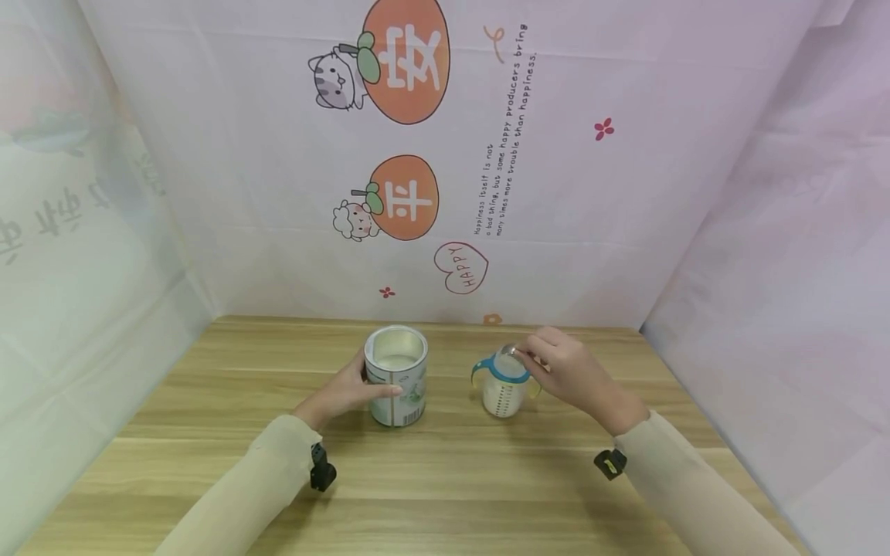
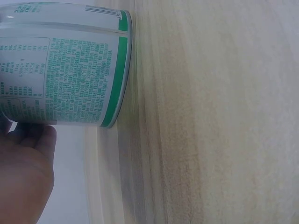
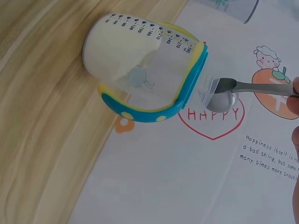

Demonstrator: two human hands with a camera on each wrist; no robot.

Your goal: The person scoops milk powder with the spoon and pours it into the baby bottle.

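Note:
On the left, an open milk powder tin (image 1: 410, 398) stands upright on the table, with pale powder inside. My left hand (image 1: 348, 394) grips its side, thumb across the front and fingers behind. To the right of the tin is a baby bottle (image 1: 502, 398) with a blue collar, two side handles and measuring marks; pale powder (image 3: 119, 51) fills its lower part. My right hand (image 1: 573, 374) pinches the handle of a metal spoon (image 3: 261, 88). The spoon's bowl is right at the bottle's open mouth, tilted over it.
The wood-grain table (image 1: 417, 494) ends at a white printed cloth (image 1: 556, 232) hanging behind. More pale cloth hangs at the left and right sides. A small black wrist camera (image 1: 321, 467) sits on the left sleeve, another black device (image 1: 610, 463) on the right.

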